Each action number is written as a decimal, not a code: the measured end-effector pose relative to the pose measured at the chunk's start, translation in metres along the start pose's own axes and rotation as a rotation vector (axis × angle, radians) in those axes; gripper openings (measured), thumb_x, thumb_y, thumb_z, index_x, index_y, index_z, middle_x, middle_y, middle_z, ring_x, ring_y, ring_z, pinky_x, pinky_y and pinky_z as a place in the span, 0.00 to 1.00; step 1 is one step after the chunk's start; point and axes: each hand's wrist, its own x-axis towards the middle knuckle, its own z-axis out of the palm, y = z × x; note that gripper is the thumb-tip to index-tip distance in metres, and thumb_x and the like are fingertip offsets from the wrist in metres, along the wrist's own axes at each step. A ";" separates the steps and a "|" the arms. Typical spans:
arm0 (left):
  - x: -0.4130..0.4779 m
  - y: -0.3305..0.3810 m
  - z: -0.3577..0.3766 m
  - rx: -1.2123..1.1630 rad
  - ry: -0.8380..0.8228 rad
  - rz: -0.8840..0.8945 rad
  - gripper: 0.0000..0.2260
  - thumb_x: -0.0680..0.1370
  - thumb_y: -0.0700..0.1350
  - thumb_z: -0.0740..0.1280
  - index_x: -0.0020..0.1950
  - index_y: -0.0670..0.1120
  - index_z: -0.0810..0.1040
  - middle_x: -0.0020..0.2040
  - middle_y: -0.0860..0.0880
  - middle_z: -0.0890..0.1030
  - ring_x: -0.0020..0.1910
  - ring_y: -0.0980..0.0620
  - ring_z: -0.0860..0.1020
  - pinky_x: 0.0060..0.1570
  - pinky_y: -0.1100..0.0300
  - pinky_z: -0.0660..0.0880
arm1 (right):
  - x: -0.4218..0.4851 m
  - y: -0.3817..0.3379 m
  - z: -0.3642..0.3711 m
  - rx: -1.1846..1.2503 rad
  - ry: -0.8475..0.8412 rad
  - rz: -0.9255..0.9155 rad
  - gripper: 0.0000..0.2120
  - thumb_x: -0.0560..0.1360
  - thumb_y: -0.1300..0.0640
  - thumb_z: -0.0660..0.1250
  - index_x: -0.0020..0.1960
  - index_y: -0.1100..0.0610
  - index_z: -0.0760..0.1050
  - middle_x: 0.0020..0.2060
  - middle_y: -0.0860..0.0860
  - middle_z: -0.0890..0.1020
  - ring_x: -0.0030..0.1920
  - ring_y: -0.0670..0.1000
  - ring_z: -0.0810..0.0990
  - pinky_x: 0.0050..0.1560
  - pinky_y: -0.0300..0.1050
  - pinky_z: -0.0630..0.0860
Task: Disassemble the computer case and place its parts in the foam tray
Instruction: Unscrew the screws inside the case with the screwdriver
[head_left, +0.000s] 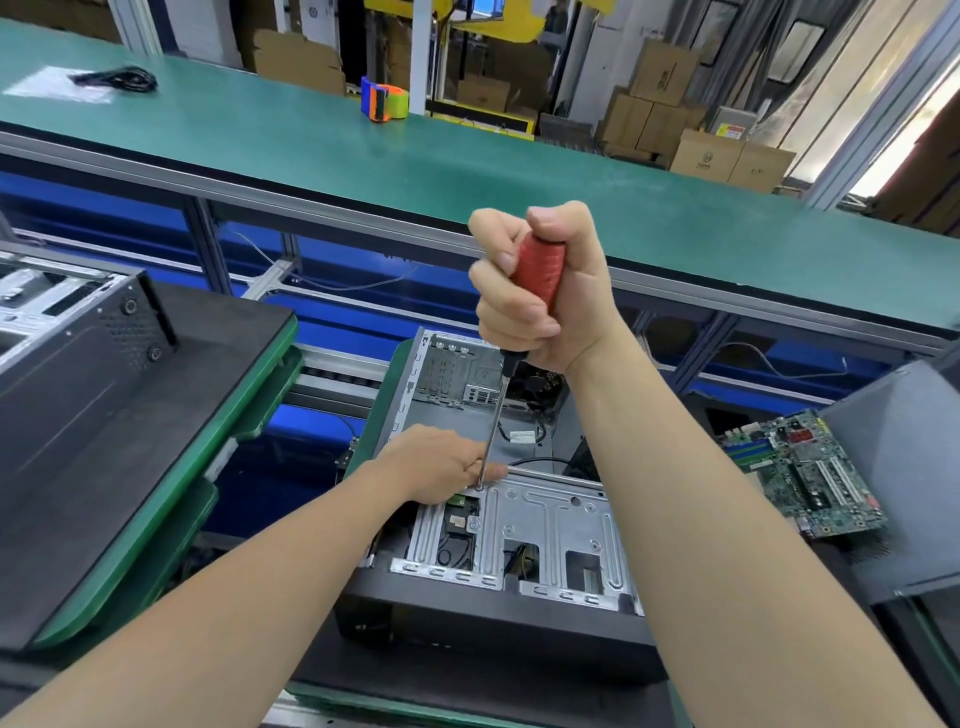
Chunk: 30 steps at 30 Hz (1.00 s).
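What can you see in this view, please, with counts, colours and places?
computer case: one, black, silver inside, open, centre
metal bracket: one, silver, in the case's near end
screwdriver: one, red handle, upright, tip at the bracket's corner
circuit board: one, green, right of the case
panel: one, dark grey, far right
second case: one, black and silver, far left
tape dispenser: one, orange, blue, green, on the far bench
bench: one, green, across the back
cardboard boxes: several, brown, background
left hand: fingertips at the shaft
right hand: grips the handle
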 end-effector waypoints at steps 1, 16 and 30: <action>0.000 0.000 0.000 -0.002 0.001 0.003 0.24 0.78 0.75 0.46 0.38 0.60 0.67 0.33 0.57 0.73 0.35 0.51 0.73 0.39 0.53 0.66 | -0.001 0.000 0.002 -0.062 0.085 -0.042 0.14 0.76 0.53 0.66 0.40 0.59 0.66 0.25 0.54 0.72 0.18 0.48 0.62 0.22 0.35 0.60; 0.000 0.004 -0.007 0.041 -0.065 -0.042 0.31 0.77 0.76 0.45 0.47 0.53 0.74 0.34 0.54 0.75 0.34 0.55 0.73 0.36 0.54 0.66 | -0.010 0.028 0.035 -0.293 0.982 -0.446 0.17 0.75 0.45 0.67 0.33 0.55 0.75 0.27 0.54 0.76 0.26 0.52 0.71 0.26 0.43 0.66; 0.000 0.002 -0.006 -0.008 -0.073 -0.026 0.28 0.78 0.76 0.45 0.50 0.56 0.74 0.36 0.57 0.74 0.37 0.54 0.73 0.40 0.53 0.66 | -0.011 0.007 -0.003 -0.195 0.459 -0.312 0.30 0.87 0.37 0.49 0.39 0.58 0.70 0.22 0.54 0.66 0.17 0.50 0.60 0.22 0.35 0.61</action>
